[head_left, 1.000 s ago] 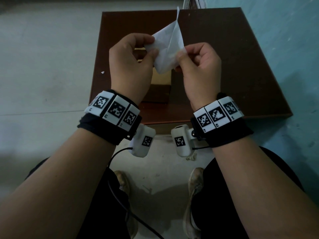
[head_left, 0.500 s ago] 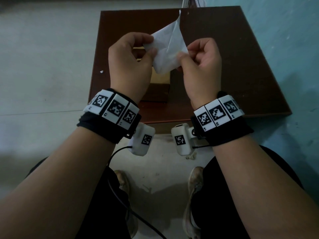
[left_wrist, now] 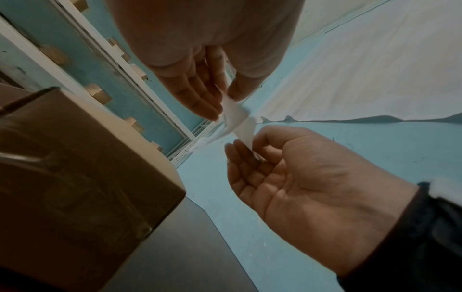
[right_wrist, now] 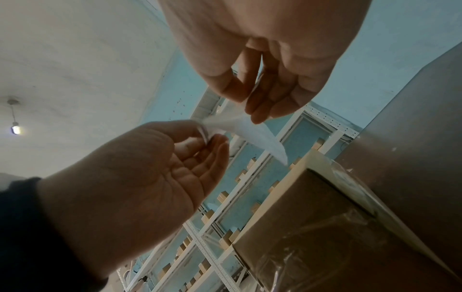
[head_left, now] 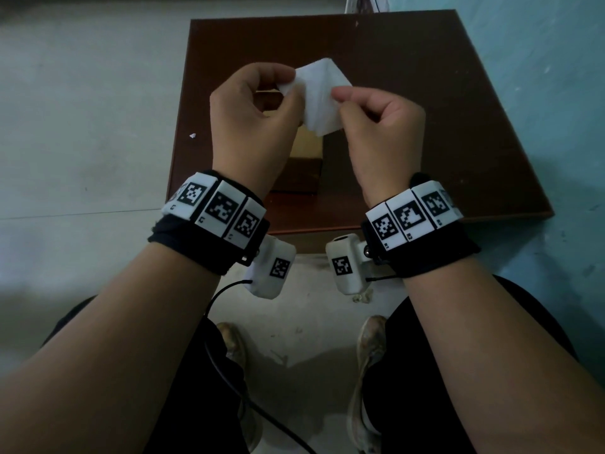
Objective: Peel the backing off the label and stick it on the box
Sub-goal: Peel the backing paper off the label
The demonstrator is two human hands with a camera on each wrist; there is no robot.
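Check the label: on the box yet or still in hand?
Still in hand. The left hand and right hand pinch the label by opposite edges above the box, not touching it.

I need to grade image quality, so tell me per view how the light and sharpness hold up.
Head view: dim, the white label brightest, straight edges bowed by the wide lens. Left wrist view: the label smeared, the box dark and soft. Right wrist view: a lit lamp glares, the label soft.
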